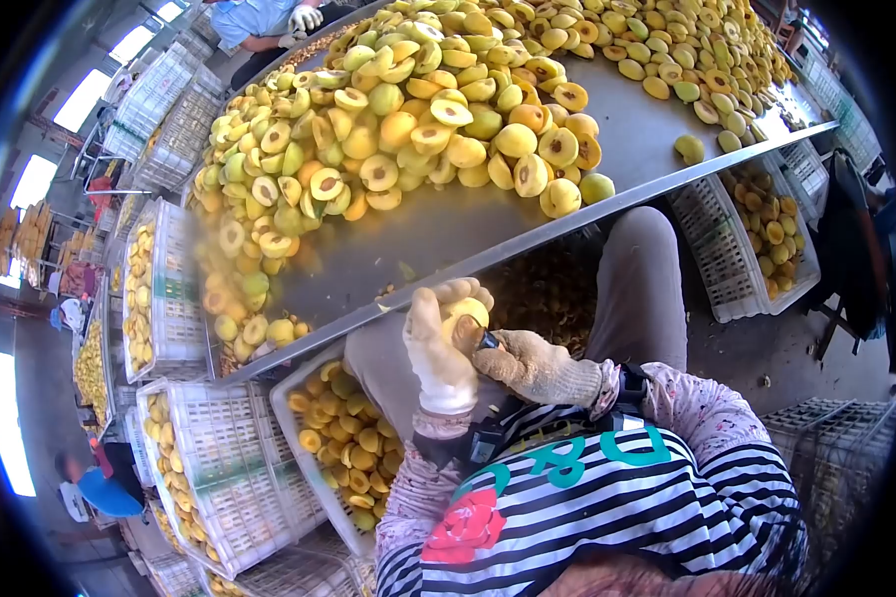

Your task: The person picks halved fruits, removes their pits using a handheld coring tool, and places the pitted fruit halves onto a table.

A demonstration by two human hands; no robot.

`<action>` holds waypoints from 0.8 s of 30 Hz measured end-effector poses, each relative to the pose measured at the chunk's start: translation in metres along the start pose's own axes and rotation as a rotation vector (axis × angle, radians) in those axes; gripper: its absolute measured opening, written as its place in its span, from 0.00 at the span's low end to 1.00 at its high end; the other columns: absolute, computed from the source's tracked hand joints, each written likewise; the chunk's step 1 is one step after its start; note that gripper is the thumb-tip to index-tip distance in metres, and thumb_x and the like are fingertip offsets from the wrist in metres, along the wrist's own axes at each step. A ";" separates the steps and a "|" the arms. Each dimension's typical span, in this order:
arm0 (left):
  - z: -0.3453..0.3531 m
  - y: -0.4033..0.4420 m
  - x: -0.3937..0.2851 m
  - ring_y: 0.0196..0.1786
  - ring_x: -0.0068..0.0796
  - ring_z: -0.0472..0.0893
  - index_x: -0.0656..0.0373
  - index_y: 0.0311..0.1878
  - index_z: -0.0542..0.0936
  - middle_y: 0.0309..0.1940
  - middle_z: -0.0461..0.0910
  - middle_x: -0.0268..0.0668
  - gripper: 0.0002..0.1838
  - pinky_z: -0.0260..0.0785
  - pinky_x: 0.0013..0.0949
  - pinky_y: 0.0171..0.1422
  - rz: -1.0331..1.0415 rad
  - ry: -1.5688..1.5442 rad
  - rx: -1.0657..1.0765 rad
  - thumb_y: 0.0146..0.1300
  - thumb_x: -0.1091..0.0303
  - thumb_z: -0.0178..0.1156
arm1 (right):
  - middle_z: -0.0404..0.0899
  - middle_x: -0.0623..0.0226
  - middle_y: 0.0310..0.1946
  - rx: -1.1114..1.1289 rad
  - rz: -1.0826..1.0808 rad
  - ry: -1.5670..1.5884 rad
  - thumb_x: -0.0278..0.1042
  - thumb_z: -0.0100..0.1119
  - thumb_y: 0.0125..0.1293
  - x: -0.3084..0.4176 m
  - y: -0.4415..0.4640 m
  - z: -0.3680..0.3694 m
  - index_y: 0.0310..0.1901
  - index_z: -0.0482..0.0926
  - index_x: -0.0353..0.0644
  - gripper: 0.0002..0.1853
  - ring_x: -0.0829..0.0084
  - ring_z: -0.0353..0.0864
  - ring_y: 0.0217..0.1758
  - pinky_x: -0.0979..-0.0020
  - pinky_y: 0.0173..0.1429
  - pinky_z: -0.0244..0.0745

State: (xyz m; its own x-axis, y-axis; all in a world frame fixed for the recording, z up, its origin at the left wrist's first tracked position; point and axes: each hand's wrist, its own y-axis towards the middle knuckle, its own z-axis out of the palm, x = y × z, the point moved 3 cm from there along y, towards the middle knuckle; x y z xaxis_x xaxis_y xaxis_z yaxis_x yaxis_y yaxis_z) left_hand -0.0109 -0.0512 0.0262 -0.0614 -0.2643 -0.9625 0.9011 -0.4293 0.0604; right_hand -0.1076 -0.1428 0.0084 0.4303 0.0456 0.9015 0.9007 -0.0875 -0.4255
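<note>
My left hand point(438, 348), in a pale work glove, has its fingers curled around a yellow peach point(465, 316). Close against the fruit is my right hand point(543, 366), also gloved, closed on a small pitting tool point(487, 341) with a dark handle. The tool's tip is at the peach, partly hidden by the fingers. Both hands are above my lap, just in front of the metal table point(418, 239). On that table lies a big heap of halved peaches point(398, 129), yellow to green, several showing brown hollows.
A crate of peach halves point(353, 438) stands beside my leg, and another crate point(732, 244) is under the table at right. White crates point(234, 468) are stacked at left. Brown scraps point(543, 298) lie below the table edge. A person point(259, 25) wearing gloves is across the table.
</note>
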 end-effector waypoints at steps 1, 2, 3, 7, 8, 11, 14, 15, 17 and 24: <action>-0.002 0.000 0.001 0.41 0.42 0.85 0.64 0.43 0.78 0.41 0.83 0.45 0.22 0.80 0.45 0.52 -0.036 -0.060 -0.039 0.79 0.51 0.47 | 0.85 0.57 0.40 -0.014 -0.047 0.005 0.59 0.55 0.73 -0.002 0.002 0.005 0.56 0.80 0.40 0.28 0.62 0.85 0.47 0.63 0.55 0.76; -0.003 0.000 0.004 0.41 0.42 0.85 0.64 0.43 0.78 0.41 0.83 0.45 0.22 0.80 0.43 0.51 -0.073 -0.120 -0.081 0.79 0.52 0.47 | 0.85 0.56 0.39 -0.033 -0.056 0.010 0.58 0.56 0.72 -0.004 0.004 0.008 0.55 0.80 0.40 0.26 0.61 0.85 0.46 0.62 0.54 0.76; -0.004 -0.001 0.005 0.40 0.42 0.85 0.64 0.43 0.77 0.40 0.83 0.46 0.22 0.80 0.42 0.50 -0.110 -0.178 -0.120 0.79 0.52 0.47 | 0.85 0.56 0.39 -0.040 -0.051 -0.010 0.57 0.56 0.73 -0.008 0.006 0.011 0.54 0.80 0.40 0.26 0.61 0.85 0.45 0.62 0.54 0.76; -0.013 0.002 -0.004 0.39 0.39 0.85 0.67 0.39 0.78 0.36 0.85 0.46 0.23 0.79 0.37 0.47 -0.207 -0.118 0.025 0.78 0.54 0.49 | 0.85 0.58 0.35 0.063 -0.072 -0.061 0.56 0.55 0.74 -0.019 0.017 0.015 0.52 0.81 0.39 0.24 0.64 0.84 0.41 0.63 0.51 0.77; -0.014 0.005 -0.004 0.38 0.38 0.85 0.67 0.37 0.79 0.35 0.85 0.46 0.23 0.78 0.36 0.46 -0.222 -0.067 0.095 0.78 0.54 0.49 | 0.84 0.59 0.34 0.124 -0.082 -0.063 0.55 0.55 0.74 -0.023 0.017 0.015 0.51 0.81 0.38 0.24 0.65 0.84 0.40 0.63 0.50 0.77; -0.011 0.009 -0.010 0.35 0.36 0.84 0.68 0.32 0.80 0.32 0.84 0.47 0.25 0.77 0.36 0.44 -0.309 -0.023 0.170 0.78 0.54 0.49 | 0.81 0.66 0.28 0.260 -0.123 0.093 0.58 0.51 0.76 -0.030 0.020 0.017 0.43 0.80 0.39 0.26 0.71 0.80 0.31 0.67 0.40 0.75; -0.024 0.021 -0.004 0.34 0.38 0.83 0.66 0.31 0.81 0.30 0.84 0.48 0.24 0.76 0.36 0.43 -0.473 -0.195 0.401 0.76 0.56 0.50 | 0.67 0.76 0.19 0.656 0.151 0.623 0.60 0.49 0.78 -0.023 0.010 0.015 0.35 0.73 0.45 0.24 0.80 0.62 0.16 0.75 0.21 0.58; -0.026 0.025 0.001 0.34 0.38 0.83 0.66 0.31 0.81 0.30 0.84 0.48 0.24 0.76 0.36 0.43 -0.468 -0.201 0.476 0.76 0.55 0.50 | 0.65 0.77 0.18 0.779 0.254 0.809 0.60 0.49 0.78 -0.022 0.005 0.017 0.36 0.72 0.46 0.23 0.81 0.59 0.15 0.76 0.19 0.55; -0.026 0.030 0.008 0.34 0.39 0.83 0.66 0.31 0.81 0.30 0.83 0.48 0.23 0.76 0.36 0.43 -0.452 -0.215 0.632 0.75 0.55 0.51 | 0.61 0.78 0.17 0.679 0.200 0.680 0.57 0.47 0.79 -0.019 0.004 0.019 0.34 0.70 0.48 0.21 0.82 0.56 0.15 0.76 0.18 0.54; -0.016 0.045 0.003 0.31 0.24 0.84 0.64 0.31 0.86 0.30 0.88 0.39 0.19 0.76 0.27 0.38 -0.503 0.026 0.686 0.72 0.59 0.60 | 0.66 0.75 0.17 0.332 0.029 0.214 0.55 0.49 0.77 -0.012 0.010 0.013 0.34 0.74 0.45 0.22 0.79 0.64 0.16 0.73 0.21 0.59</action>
State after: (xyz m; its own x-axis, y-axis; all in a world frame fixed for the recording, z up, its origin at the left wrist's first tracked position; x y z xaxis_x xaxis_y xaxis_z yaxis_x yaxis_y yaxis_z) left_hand 0.0360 -0.0577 0.0220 -0.3675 0.1142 -0.9230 0.3091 -0.9210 -0.2370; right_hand -0.1036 -0.1314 -0.0079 0.4655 -0.1637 0.8698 0.8737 0.2423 -0.4219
